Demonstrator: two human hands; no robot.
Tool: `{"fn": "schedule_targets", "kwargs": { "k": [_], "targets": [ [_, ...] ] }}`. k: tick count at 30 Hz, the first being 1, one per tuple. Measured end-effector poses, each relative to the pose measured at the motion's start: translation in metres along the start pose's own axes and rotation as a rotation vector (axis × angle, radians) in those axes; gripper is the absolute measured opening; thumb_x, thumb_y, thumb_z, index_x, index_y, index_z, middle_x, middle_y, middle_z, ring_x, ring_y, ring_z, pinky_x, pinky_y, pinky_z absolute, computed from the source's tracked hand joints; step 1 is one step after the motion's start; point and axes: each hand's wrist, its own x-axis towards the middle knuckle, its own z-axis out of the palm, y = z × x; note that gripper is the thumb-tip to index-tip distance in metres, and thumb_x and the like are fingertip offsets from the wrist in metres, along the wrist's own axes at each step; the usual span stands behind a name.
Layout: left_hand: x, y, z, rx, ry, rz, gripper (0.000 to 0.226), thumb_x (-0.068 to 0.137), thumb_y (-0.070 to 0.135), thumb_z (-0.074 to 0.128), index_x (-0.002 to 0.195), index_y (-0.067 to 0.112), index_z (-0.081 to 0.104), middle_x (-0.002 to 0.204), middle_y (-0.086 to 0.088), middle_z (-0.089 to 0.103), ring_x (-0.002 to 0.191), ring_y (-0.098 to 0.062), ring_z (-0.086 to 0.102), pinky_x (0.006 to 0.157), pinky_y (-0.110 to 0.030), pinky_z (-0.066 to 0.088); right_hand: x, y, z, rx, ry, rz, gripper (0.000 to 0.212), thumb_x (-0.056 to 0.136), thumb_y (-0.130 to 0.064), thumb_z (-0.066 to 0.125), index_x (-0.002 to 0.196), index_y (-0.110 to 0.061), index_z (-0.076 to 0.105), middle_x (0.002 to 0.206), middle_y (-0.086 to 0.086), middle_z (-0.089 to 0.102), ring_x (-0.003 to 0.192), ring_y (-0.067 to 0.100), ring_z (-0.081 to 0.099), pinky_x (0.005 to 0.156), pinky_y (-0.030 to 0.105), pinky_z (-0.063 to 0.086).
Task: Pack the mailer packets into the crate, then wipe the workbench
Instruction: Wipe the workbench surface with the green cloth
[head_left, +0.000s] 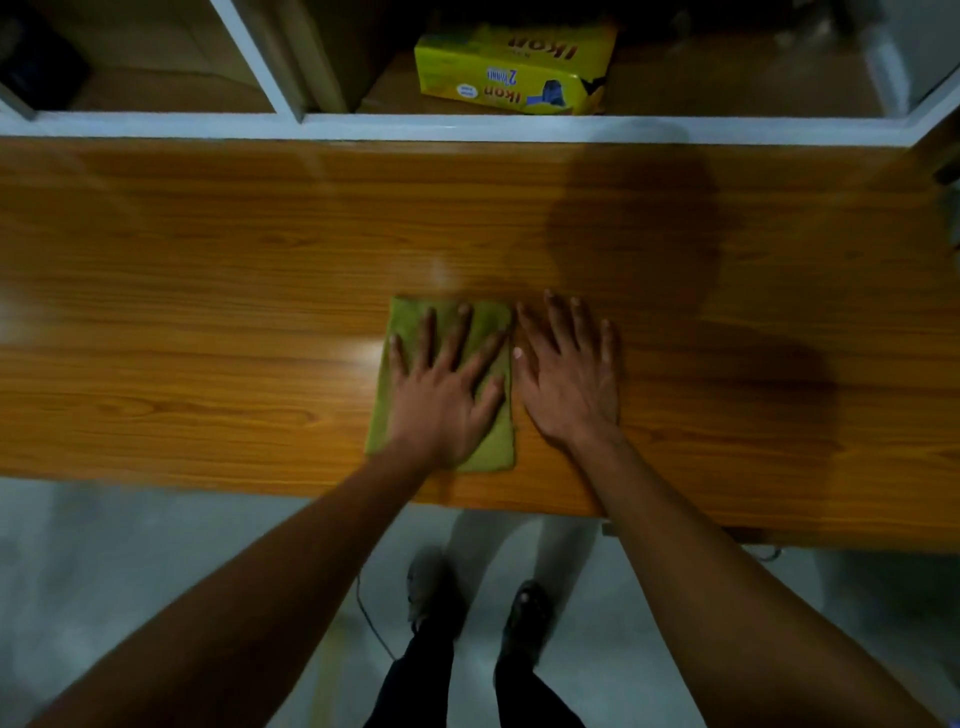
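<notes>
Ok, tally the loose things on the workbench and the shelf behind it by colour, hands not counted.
Green: 1, the cloth, flat on the workbench under the left hand.
Yellow: 1, the packet on the shelf.
Total: 2. No mailer packets or crate in view.

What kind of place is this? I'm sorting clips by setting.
Probably a small storeroom or packing workroom, dimly lit. A long wood-grain workbench stands against white-framed shelving holding a yellow packet. The left hand presses a green cloth flat on the bench; the right hand rests beside it.
</notes>
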Motion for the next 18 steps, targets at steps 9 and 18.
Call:
{"fn": "schedule_targets", "kwargs": {
  "k": [9, 18],
  "targets": [
    [0.227, -0.031, -0.023, 0.01, 0.049, -0.081, 0.064, 0.102, 0.073, 0.017, 0.163, 0.059, 0.005, 0.179, 0.006, 0.001, 0.164, -0.038, -0.004, 0.123, -0.075, 0.0, 0.096, 0.029, 0.009, 0.014, 0.057, 0.1, 0.061, 0.108, -0.058, 0.015, 0.167, -0.045, 0.006, 0.177, -0.008, -0.005, 0.164, 0.025, -0.007, 0.127, 0.063, -0.002],
    [0.009, 0.011, -0.003, -0.032, -0.035, -0.01, 0.065, 0.109, 0.067, 0.02, 0.164, 0.053, -0.011, 0.177, 0.008, -0.019, 0.161, -0.03, -0.025, 0.126, -0.071, 0.0, 0.089, 0.02, -0.007, 0.034, 0.01, 0.105, 0.062, 0.109, -0.057, 0.014, 0.168, -0.04, 0.006, 0.178, -0.005, -0.005, 0.164, 0.027, -0.006, 0.127, 0.065, 0.0]
  ]
}}
